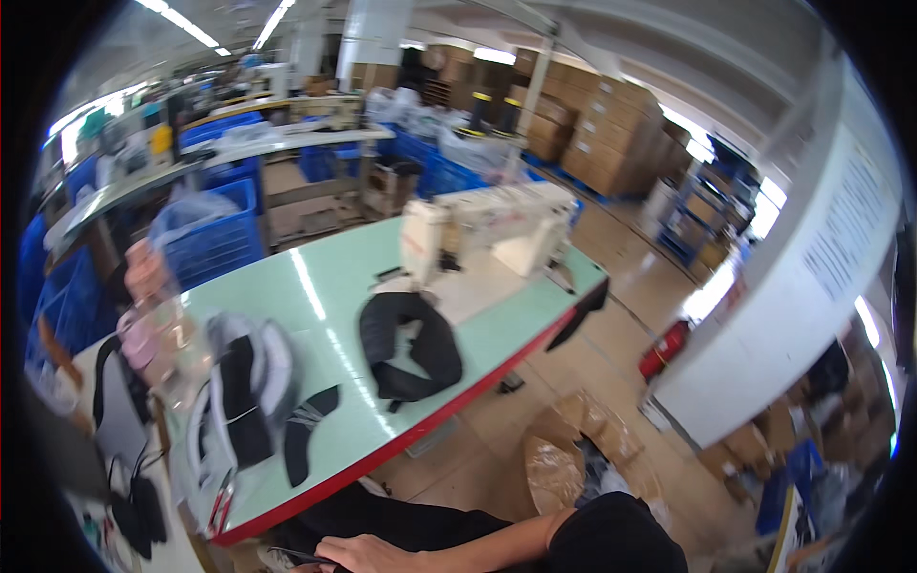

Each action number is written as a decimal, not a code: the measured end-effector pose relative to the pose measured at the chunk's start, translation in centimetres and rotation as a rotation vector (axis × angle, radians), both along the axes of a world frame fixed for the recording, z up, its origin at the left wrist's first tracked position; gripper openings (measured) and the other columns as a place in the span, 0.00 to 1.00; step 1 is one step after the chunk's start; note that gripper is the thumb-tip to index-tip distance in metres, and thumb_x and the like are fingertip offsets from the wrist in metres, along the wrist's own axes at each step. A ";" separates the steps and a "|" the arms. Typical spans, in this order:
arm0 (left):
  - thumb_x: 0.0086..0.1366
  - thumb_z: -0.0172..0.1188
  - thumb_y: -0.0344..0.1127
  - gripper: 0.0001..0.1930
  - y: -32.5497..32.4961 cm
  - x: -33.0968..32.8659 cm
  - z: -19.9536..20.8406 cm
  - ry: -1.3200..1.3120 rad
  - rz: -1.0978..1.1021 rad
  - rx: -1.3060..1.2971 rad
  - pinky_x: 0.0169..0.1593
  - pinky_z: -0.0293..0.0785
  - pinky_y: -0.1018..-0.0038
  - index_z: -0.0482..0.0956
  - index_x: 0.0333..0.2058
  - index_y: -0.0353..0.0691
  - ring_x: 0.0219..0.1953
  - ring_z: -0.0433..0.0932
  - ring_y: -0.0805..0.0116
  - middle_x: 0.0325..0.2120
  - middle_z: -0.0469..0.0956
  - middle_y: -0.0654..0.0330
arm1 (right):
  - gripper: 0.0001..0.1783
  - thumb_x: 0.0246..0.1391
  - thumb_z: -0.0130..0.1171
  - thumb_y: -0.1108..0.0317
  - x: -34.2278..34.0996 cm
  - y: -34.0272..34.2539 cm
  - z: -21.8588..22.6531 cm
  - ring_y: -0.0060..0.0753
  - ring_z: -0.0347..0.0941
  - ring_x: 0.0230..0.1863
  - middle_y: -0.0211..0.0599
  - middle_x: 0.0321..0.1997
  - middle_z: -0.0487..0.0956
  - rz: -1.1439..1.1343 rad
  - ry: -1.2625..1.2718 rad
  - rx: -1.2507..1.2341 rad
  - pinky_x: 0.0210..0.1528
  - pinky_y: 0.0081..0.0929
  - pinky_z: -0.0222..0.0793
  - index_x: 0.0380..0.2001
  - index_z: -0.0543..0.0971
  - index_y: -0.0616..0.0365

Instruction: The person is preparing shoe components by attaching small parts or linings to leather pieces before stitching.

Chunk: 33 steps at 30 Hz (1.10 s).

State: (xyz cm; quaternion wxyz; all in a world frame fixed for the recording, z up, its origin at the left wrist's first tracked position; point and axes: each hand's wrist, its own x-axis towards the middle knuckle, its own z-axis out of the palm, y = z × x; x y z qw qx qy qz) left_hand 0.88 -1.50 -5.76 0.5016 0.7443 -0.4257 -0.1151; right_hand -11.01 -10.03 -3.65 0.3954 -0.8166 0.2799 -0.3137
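Trouble could be brewing low down: the right hand (368, 554) is resting below the edge of the green table (349, 258), and the thin dark item (298, 554) at its fingertips would be dropping to the floor (487, 444) if the hold is loose. Red-handled snips (225, 506) are lying near the table's edge, where a careless elbow could be sending them over; the black curved pad (435, 358) is sitting by the edge too. On grip, the right fingers are curling beside that item, but whether they're pinching it, I'm not able to tell; the left hand isn't showing clearly.
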 end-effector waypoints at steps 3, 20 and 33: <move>0.62 0.69 0.35 0.08 -0.7 -0.5 -0.3 -0.043 -0.147 0.034 0.31 0.75 0.73 0.83 0.33 0.37 0.24 0.75 0.71 0.23 0.80 0.58 | 0.08 0.52 0.64 0.70 -2.3 0.7 0.3 0.58 0.77 0.33 0.51 0.31 0.77 -0.140 -0.029 0.068 0.33 0.46 0.72 0.33 0.75 0.60; 0.62 0.65 0.23 0.03 -2.0 -0.8 4.0 0.389 -0.161 -0.110 0.32 0.71 0.78 0.82 0.35 0.32 0.27 0.74 0.77 0.25 0.76 0.63 | 0.12 0.62 0.64 0.69 -3.2 -2.2 5.4 0.30 0.68 0.24 0.42 0.24 0.72 -0.171 -0.225 0.355 0.27 0.31 0.67 0.32 0.73 0.65; 0.70 0.61 0.26 0.09 1.9 -1.4 4.7 0.883 -0.165 -0.053 0.34 0.70 0.85 0.82 0.47 0.32 0.30 0.73 0.87 0.29 0.80 0.68 | 0.08 0.65 0.63 0.71 -3.6 -3.0 4.7 0.12 0.72 0.19 0.27 0.26 0.78 -0.180 -0.219 0.758 0.21 0.12 0.66 0.42 0.78 0.64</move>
